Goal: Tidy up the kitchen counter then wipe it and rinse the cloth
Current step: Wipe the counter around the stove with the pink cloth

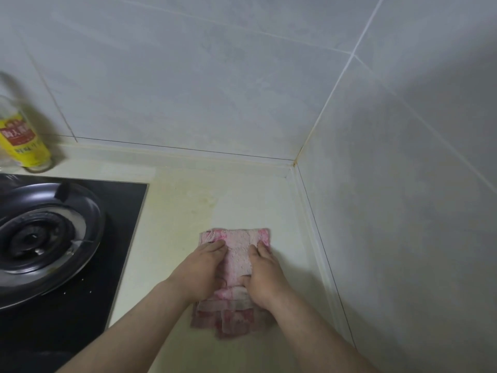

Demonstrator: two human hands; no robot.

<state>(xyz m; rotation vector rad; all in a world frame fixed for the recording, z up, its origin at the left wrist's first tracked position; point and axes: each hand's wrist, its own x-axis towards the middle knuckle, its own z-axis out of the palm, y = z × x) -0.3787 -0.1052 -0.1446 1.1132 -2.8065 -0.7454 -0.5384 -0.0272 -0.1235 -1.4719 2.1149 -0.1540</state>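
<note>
The left hand [201,267] and right hand [262,275], fingers nearly straight and gripping nothing, press the folded cloth [238,255] flat on the counter [174,211] near the wall corner, probably for firm, even wiping.

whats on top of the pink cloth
The left hand and right hand press on the folded pink terry cloth, lying on the cream countertop. Cloth beneath the palms is covered.

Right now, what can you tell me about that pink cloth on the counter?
The pink cloth looks like fluffy, worn terry, mottled pink and white, folded into a long layered strip. It lies flat on the pale counter, between the stove and the side wall. Both hands press on it side by side: left hand, right hand.
</note>
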